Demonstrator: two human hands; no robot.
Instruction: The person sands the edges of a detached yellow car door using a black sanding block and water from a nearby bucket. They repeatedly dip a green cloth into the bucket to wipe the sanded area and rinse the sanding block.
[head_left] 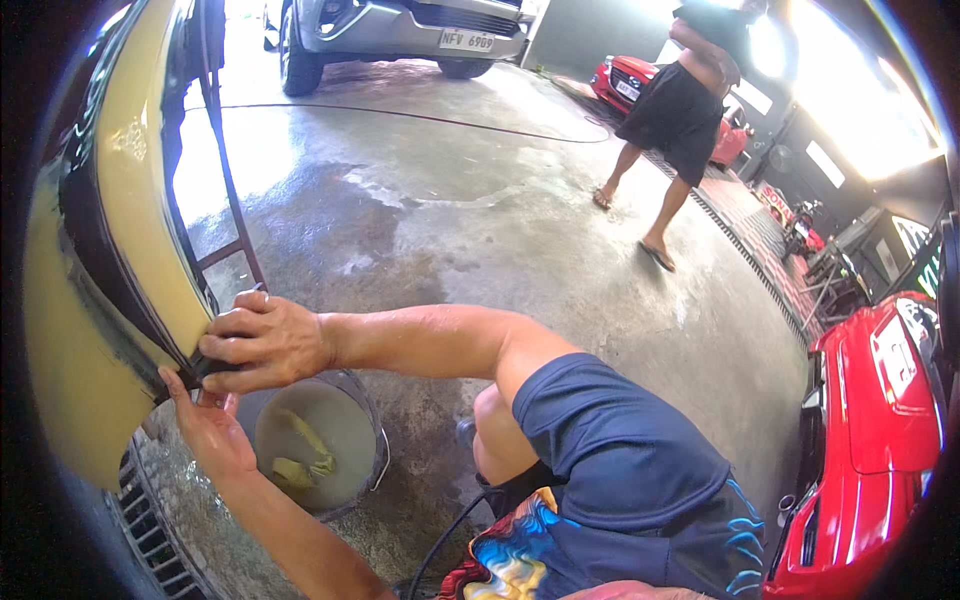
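Observation:
A yellow-tan vehicle body panel [180,270] with dark trim runs down the left side. My right hand [268,342] is closed at its lower corner, fingers bent over the edge. Just below, my left hand [215,435] reaches up to the same corner, its thumb raised along the panel and its fingers partly hidden. Between the two hands sits a small dark piece [205,370]; whether it is loose or belongs to the trim does not show. Beneath my hands stands a bucket [384,440] of cloudy water with a yellow-green cloth [318,455] in it.
A drain grate [150,530] lies at lower left and a thin dark metal frame [232,200] stands beside the panel. A red car [870,420] is close on the right. Farther off are a silver vehicle [400,35], a hose [400,113] and a walking person [680,120].

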